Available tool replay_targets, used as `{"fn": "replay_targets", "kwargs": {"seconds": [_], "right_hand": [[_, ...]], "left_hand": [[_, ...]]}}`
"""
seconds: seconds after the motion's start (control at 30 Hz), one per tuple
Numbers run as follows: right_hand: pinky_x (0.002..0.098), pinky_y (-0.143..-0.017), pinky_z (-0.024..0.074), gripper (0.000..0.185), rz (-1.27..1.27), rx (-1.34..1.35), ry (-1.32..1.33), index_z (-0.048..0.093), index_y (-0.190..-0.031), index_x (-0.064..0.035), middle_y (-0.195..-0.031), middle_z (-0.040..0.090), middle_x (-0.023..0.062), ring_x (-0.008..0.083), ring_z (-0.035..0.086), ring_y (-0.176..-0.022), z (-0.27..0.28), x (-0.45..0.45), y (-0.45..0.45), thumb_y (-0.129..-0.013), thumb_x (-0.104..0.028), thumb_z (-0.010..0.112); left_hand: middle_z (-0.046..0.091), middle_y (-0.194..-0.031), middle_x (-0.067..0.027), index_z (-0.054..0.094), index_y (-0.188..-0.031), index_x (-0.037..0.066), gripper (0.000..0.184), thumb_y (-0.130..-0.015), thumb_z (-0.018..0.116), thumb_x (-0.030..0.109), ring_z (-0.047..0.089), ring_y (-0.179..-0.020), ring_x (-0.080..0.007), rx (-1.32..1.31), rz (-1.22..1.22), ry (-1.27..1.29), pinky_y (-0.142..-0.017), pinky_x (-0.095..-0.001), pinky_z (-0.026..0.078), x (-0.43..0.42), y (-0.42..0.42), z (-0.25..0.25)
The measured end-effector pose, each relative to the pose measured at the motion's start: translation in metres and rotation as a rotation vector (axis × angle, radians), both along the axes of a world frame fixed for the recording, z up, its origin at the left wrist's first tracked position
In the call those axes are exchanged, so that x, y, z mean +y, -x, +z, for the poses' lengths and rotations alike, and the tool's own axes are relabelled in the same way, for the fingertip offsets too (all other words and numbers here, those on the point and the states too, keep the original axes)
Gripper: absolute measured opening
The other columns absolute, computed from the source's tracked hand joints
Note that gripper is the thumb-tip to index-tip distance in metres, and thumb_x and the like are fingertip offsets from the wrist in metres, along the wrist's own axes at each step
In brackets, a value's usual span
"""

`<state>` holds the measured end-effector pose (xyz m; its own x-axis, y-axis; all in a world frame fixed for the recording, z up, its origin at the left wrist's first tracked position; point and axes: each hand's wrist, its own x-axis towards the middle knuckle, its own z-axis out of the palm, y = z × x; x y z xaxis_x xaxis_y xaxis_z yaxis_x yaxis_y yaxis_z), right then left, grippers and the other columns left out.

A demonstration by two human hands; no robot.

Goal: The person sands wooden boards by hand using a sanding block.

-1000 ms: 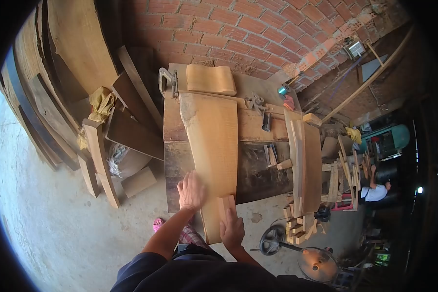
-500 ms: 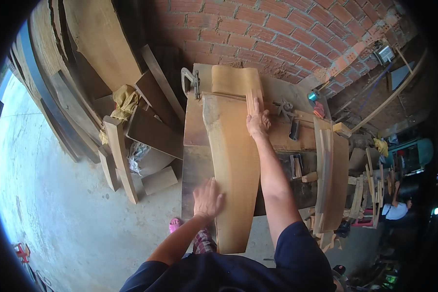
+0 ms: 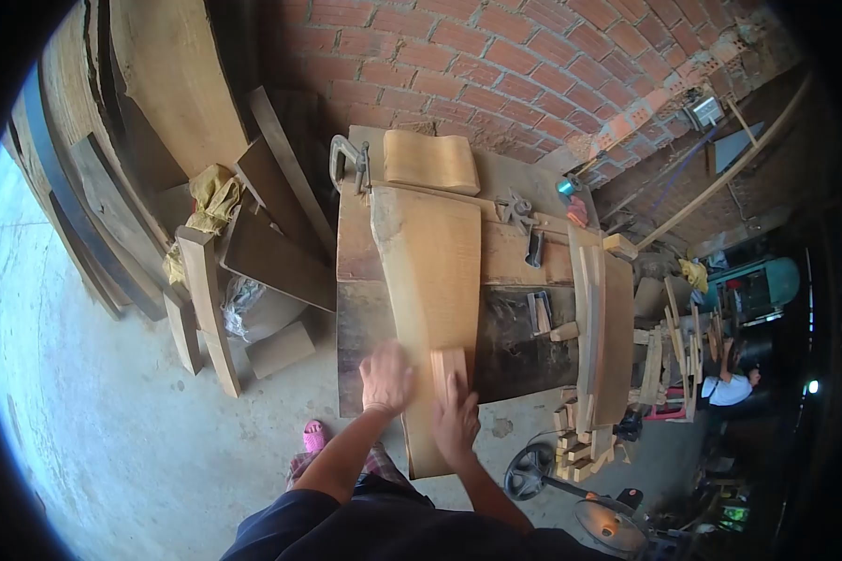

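1. Holds a small block (image 3: 447,361) in the right hand (image 3: 456,425), with fingers bent around the near end. Looks like tan wood with straight sides.
2. Rests that block on a long board (image 3: 430,280), at 6 o'clock from the middle of the view.
3. Keeps the left hand (image 3: 388,379) wide, palm down, at 7 o'clock, by the board's left edge. Looks blurry there; cannot tell if touching the wood or just above.
4. On the long board, shows smooth golden wood, a paler left side and a wavy left edge. Stretches from 12 o'clock down to 6 o'clock, over a dark, scuffed bench (image 3: 515,327).
5. At 12 o'clock, has a smooth, curvy piece of wood (image 3: 430,161), near a rough red brick wall (image 3: 468,75).
6. At 11 o'clock, has a curved metal clamp (image 3: 365,168).
7. At 10 o'clock, has a crumpled yellow bag (image 3: 215,198) among wood planks; at 9 o'clock, a shiny, wrinkly plastic bag (image 3: 239,304).
8. At 5 o'clock, has a round fan (image 3: 611,524).
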<state>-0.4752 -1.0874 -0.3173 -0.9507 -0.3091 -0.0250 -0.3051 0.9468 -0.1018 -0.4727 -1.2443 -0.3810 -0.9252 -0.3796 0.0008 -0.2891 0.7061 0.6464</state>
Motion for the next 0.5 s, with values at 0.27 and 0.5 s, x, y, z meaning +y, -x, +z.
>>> {"fn": "replay_targets", "kwargs": {"seconds": [0.27,0.5], "right_hand": [[0.0505,-0.074,0.0545,0.081,0.025,0.126,0.061,0.018,-0.154,-0.0319,-0.109,0.052,0.0262,0.0418,0.065,-0.086,0.006,-0.142,0.299,-0.087,-0.028,0.065],[0.0477,-0.072,0.0546,0.085,0.028,0.09,0.068,0.016,-0.155,-0.0335,-0.111,0.048,0.0246,0.0404,0.063,-0.087,0.004,-0.114,0.234,-0.087,-0.029,0.067]], "left_hand": [[0.04,-0.151,-0.0145,0.031,-0.149,0.0,0.068,-0.096,0.045,0.041,0.033,-0.141,-0.0309,-0.017,-0.002,0.036,-0.106,-0.054,0.03,-0.003,0.0,0.006],[0.041,-0.149,-0.0151,0.033,-0.148,-0.002,0.067,-0.097,0.044,0.04,0.035,-0.139,-0.032,0.018,0.006,0.129,-0.106,-0.0518,0.03,0.001,-0.001,-0.003]]}}
